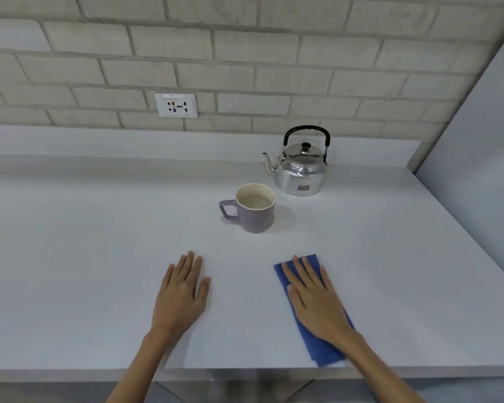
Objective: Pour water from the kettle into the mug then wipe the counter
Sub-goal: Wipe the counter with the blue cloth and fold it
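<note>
Both hands lay flat at the counter's (85, 257) front edge: the left hand (182, 295) spread on bare surface, the right hand (317, 301) spread over a folded blue cloth (323, 347). Toward the back edge, the purple mug (252, 209) held water beside the upright steel kettle (300, 170). Pouring appeared complete; wiping was in hand. The next move called for pressing the cloth and sweeping it across the surface.

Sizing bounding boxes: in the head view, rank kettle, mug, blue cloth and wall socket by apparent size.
1. Blue cloth, partly under the right hand and nearest the camera, so its lead is unsure.
2. Kettle, handle included.
3. Mug, close behind the kettle.
4. Wall socket, smallest and farthest.
</note>
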Motion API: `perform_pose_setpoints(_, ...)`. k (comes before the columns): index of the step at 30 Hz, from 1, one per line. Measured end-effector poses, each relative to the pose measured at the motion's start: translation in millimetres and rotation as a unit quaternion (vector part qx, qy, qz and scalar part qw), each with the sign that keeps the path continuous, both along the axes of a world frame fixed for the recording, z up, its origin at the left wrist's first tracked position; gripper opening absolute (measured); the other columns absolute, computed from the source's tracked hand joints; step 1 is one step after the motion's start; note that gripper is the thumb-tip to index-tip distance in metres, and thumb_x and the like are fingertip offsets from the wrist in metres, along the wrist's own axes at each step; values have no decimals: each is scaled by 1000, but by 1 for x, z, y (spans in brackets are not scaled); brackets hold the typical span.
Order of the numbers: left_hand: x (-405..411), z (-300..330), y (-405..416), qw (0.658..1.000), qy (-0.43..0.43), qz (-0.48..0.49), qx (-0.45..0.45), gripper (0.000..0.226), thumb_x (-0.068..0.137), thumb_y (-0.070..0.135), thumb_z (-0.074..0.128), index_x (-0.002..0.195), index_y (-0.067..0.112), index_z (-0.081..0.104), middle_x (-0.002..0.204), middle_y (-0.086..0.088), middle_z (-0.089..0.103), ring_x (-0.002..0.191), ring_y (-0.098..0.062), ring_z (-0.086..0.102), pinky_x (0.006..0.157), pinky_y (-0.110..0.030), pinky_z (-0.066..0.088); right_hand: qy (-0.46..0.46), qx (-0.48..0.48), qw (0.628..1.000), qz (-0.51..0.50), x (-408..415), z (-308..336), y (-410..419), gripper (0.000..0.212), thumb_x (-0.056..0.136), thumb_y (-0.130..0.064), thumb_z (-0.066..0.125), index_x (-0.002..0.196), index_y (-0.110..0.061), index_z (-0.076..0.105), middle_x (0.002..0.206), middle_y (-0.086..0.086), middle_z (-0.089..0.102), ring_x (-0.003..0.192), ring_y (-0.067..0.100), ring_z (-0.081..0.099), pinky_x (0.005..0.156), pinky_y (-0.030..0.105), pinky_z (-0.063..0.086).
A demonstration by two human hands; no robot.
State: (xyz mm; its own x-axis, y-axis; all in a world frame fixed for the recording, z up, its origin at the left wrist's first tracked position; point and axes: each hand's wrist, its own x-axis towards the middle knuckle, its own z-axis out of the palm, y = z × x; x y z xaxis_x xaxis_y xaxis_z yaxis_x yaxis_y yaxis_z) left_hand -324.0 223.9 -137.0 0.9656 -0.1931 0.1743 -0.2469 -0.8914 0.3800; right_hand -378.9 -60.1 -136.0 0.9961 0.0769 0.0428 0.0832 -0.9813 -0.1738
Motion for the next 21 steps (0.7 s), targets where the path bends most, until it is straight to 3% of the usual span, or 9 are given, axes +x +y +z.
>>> perform_pose_setpoints(6,-1,2,0,1000,8,-4,1,56,97,39,33,148,18,21,158,-2,15,146,-15,7,120,-32,1,-10,3,997,-70,45,3,3,51,102,-32,19,152,-22,8,162,3,2,148,19,-2,119,43,-5)
perform_pose_setpoints(12,0,0,1,1000,15,-7,6,57,97,41,32,148,18,20,158,-2,14,146,-15,5,120,-33,0,-4,9,994,-111,68,3,56,54,102,-33,16,152,-17,5,161,9,1,148,26,-3,119,48,-6)
perform_pose_setpoints(21,-1,5,0,1000,25,-3,-9,55,97,39,36,147,17,25,158,-5,19,146,-17,11,121,-36,6,-4,29,998,-52,44,2,139,56,102,-34,13,152,-12,2,161,13,-3,147,30,-7,116,50,-13)
